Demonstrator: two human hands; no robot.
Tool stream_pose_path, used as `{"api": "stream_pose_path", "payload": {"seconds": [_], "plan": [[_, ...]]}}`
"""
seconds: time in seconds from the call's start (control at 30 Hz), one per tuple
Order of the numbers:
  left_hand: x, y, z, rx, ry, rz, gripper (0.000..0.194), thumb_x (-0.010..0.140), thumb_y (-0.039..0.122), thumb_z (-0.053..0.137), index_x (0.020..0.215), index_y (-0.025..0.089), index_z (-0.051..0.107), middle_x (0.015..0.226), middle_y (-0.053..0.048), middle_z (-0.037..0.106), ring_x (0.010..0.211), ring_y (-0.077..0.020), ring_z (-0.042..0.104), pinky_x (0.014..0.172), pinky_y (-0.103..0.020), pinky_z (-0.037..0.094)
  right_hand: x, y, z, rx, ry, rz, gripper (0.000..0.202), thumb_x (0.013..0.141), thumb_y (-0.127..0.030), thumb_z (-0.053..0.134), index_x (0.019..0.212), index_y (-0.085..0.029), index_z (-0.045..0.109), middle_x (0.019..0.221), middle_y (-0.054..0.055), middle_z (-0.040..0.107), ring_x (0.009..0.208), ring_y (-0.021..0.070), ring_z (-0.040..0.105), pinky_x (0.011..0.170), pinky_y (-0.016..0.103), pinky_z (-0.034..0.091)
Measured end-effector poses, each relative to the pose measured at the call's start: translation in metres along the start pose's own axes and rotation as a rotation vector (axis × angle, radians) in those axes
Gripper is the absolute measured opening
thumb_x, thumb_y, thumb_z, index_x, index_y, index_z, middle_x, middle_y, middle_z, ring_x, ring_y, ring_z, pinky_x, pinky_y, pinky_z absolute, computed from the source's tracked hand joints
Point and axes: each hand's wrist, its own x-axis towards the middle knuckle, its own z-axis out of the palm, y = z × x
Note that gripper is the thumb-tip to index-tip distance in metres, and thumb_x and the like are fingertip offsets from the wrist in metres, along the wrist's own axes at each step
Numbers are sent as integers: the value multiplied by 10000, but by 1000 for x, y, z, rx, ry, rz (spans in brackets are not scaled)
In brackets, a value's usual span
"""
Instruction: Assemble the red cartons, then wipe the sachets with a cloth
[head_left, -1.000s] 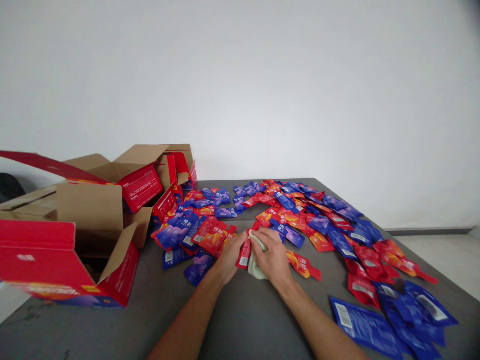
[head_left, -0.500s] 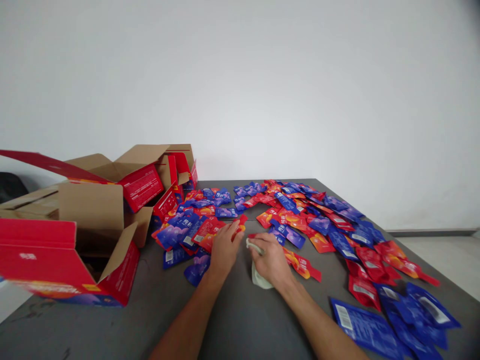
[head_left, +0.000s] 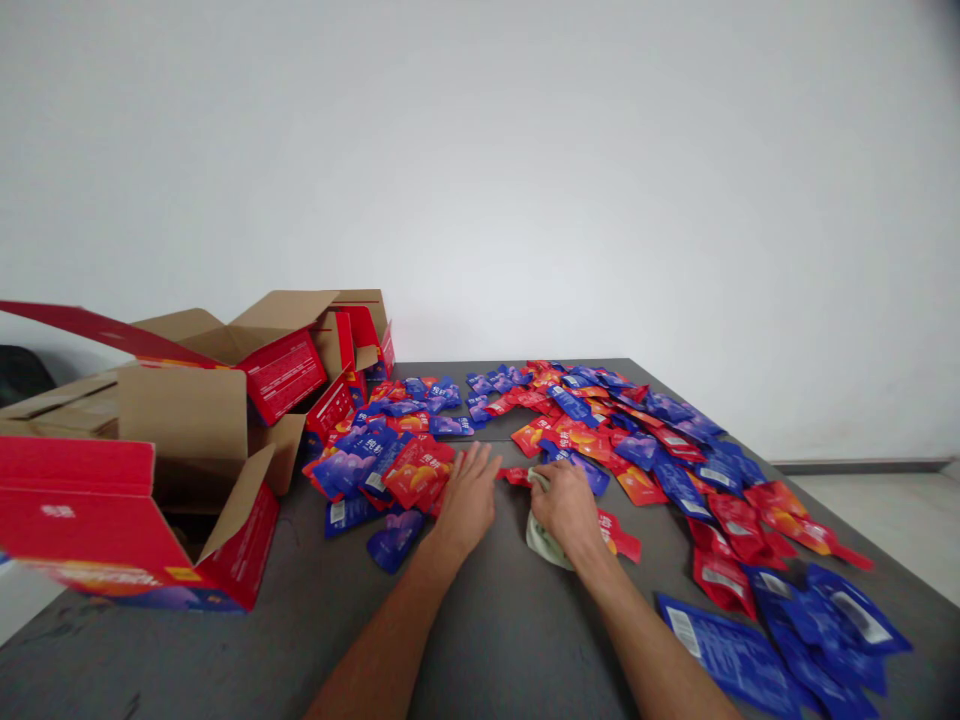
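Near right corner of table (head_left: 487, 640): blue sachets (head_left: 757, 655), overlapping. Mid-table: right hand (head_left: 566, 505), fingers curled, gripping pale green cloth (head_left: 546, 545) pressed to the surface; red sachet (head_left: 619, 535) touching beside it. Left hand (head_left: 469, 495), flat, fingers spread, empty, beside red and blue sachet pile (head_left: 390, 465). Left edge: open red cardboard boxes (head_left: 150, 480). Far edge: scattered sachets (head_left: 570, 395).
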Motion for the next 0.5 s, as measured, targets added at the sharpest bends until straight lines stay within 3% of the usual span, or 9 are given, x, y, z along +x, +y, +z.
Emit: {"api": "stream_pose_path", "payload": {"seconds": [0.07,0.17,0.3,0.4,0.5], "plan": [[0,12,8,-77,-122,97,669,843,75,412,1491,231,368,1587,-47,340,1477,-224,240,1201,-471,187,0,-2,0,8,-12,5,223,852,-201,559,906,-198,776,920,113,709,896,247,623,864,342,450],[-1,22,13,-115,-193,93,664,860,121,419,1511,210,320,1555,-64,393,1418,-214,339,1168,-417,257,-1,-4,1,33,-13,18,227,850,-201,558,915,-196,775,937,110,708,918,243,623,873,331,451],[-3,30,5,-16,-141,38,489,900,272,480,1385,211,499,1289,-113,593,1190,-267,509,1017,-414,392,-1,-5,3,65,6,42,231,843,-208,567,949,-185,770,976,109,709,947,242,623,903,332,451],[-3,36,-1,54,-109,-10,332,919,320,470,1179,207,644,1097,-117,622,1073,-269,537,949,-403,412,1,-5,4,99,36,56,232,838,-212,578,969,-171,765,971,106,710,942,240,625,913,340,456],[-3,34,-4,-2,-41,-132,323,948,318,401,977,171,687,1003,-129,626,1006,-254,553,918,-391,410,3,-4,2,152,100,54,233,844,-221,581,981,-163,761,966,100,711,941,235,623,930,349,456]]}}
